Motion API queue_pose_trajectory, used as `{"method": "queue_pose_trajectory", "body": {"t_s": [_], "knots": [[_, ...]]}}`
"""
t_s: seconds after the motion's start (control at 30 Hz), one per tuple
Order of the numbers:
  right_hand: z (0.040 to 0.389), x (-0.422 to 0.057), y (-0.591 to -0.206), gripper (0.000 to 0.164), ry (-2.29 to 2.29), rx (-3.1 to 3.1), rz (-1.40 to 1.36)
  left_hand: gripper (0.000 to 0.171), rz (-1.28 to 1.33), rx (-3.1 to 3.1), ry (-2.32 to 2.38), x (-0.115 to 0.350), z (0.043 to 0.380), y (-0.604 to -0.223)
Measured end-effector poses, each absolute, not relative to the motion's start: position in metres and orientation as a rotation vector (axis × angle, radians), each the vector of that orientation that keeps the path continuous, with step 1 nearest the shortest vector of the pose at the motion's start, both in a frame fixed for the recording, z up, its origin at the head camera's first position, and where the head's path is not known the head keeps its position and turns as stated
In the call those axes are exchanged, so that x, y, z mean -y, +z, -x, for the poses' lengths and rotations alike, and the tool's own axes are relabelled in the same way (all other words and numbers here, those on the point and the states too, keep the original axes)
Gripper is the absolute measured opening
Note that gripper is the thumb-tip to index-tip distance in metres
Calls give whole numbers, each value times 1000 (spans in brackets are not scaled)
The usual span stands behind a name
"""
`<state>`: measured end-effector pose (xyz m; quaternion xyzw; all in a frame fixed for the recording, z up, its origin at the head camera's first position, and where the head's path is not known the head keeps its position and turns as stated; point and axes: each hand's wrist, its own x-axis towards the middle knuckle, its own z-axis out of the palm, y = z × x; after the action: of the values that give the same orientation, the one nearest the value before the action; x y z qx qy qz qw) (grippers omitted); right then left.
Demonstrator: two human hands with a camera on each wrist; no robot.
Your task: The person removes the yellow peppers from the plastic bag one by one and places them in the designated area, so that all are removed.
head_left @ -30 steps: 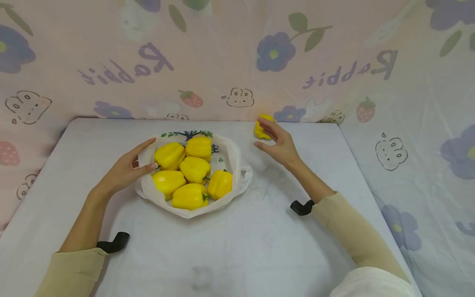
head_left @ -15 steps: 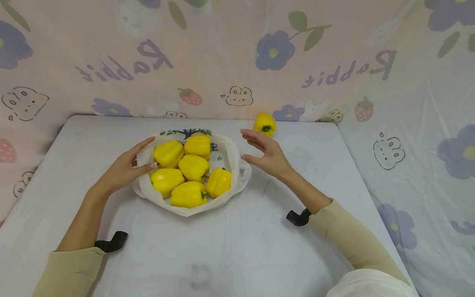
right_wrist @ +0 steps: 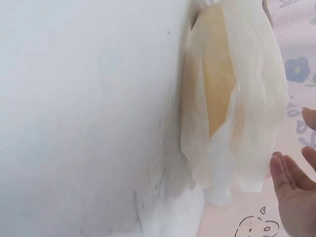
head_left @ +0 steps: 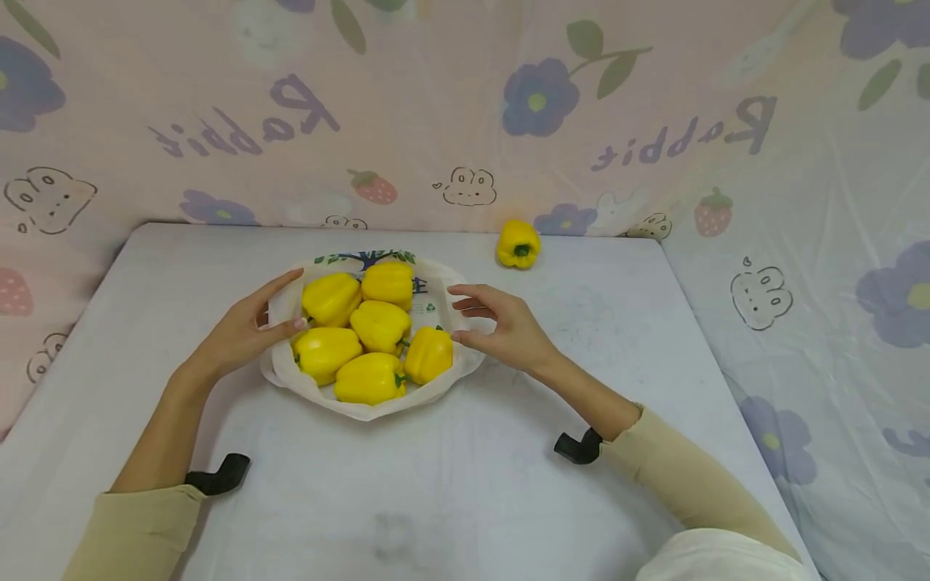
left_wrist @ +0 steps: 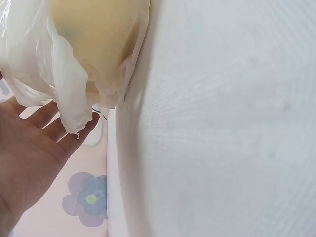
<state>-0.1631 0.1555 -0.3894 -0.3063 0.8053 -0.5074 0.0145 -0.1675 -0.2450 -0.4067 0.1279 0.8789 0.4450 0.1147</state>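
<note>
Head view: we look down on a white plastic bag (head_left: 458, 371), mouth spread wide on the white tabletop (head_left: 465, 500); our clock dial is centred on it.
Six yellow bell peppers (head_left: 379, 326): inside the bag, lying close together.
Left hand (head_left: 240, 335): at nine o'clock, grasping the rim, thumb over the inner side and fingers outside; how firmly, we cannot tell.
Right hand (head_left: 508, 327): at three o'clock, released, thumb and fingers apart at the rim; we cannot tell whether they touch it.
Lone bell pepper (head_left: 517, 245): outside the bag at two o'clock, well apart from it, untouched.
Step in hand: we judge it to be taking hold of the bag's mouth from both sides, the right not yet secured.
Next move: we think it calls for a gentle pinch at three o'clock, since thin film could slip.
</note>
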Motion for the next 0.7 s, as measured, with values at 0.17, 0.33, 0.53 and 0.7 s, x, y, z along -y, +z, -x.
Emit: {"method": "queue_pose_trajectory", "body": {"t_s": [0.17, 0.33, 0.53, 0.7], "knots": [[154, -150, -390, 58, -1466, -2578, 890, 78, -377, -2579, 1303, 245, 167, -407], [146, -141, -392, 60, -1345, -2658, 858, 76, -369, -2590, 1313, 244, 166, -406], [139, -134, -395, 62, -1180, -2743, 817, 77, -350, -2592, 1280, 244, 166, -405], [138, -129, -398, 65, -1069, -2797, 759, 78, -367, -2587, 1259, 242, 169, -402]]}}
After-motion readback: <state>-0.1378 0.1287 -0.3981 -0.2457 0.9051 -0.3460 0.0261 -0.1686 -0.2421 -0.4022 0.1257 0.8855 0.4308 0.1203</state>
